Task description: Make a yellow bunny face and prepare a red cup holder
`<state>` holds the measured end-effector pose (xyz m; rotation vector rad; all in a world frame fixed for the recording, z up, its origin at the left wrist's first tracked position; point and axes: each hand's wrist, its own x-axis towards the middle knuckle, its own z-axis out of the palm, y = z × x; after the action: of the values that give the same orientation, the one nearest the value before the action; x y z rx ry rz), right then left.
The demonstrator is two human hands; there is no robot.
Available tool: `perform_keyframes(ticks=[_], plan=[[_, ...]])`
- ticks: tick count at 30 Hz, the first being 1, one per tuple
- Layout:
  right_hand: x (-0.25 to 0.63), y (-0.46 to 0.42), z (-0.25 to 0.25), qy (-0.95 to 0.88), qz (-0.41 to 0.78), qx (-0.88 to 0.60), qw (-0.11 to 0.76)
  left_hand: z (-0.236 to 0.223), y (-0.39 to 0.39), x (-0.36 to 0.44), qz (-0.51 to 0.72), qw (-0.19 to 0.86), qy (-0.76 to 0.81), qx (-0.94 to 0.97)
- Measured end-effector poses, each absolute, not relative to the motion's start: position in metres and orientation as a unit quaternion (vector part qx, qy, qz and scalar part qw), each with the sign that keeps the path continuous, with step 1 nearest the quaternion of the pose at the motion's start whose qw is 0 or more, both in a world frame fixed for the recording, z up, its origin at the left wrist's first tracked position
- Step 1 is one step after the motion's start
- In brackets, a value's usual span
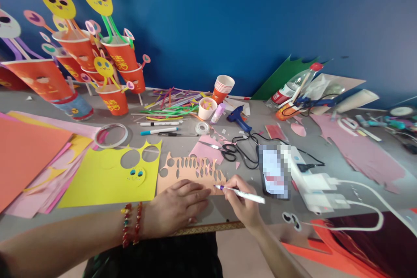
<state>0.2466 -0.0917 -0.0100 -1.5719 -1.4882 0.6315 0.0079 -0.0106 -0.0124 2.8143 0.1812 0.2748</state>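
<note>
My right hand (243,202) grips a white marker (246,195) with a purple tip, its point at the right part of a peach paper sheet (169,184). Rows of small leaf-shaped and round holes are cut through that sheet. Flat on its lower edge lies my left hand (179,208), fingers stretched towards the marker tip. To the left, a yellow paper sheet (104,180) has round cut-outs, and a round yellow face (136,177) with blue eyes rests on it. Black-handled scissors (224,151) lie on pink paper (203,153) beyond the peach sheet.
Paper cups (112,99) with yellow rabbit heads stand at back left. A tape roll (111,135), pens (159,131), a blue glue gun (240,118) and a bottle (289,89) lie farther back. A phone (273,173) and a power strip (304,182) with cables sit right.
</note>
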Motion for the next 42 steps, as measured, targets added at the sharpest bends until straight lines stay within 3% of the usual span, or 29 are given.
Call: perform_keyframes(ticks=[42], plan=[[0.2465, -0.0923, -0.0104, -0.607, 0.256, -0.627, 0.416, -0.0111, -0.0110, 0.0077, 0.094, 0.144, 0.064, 0.983]])
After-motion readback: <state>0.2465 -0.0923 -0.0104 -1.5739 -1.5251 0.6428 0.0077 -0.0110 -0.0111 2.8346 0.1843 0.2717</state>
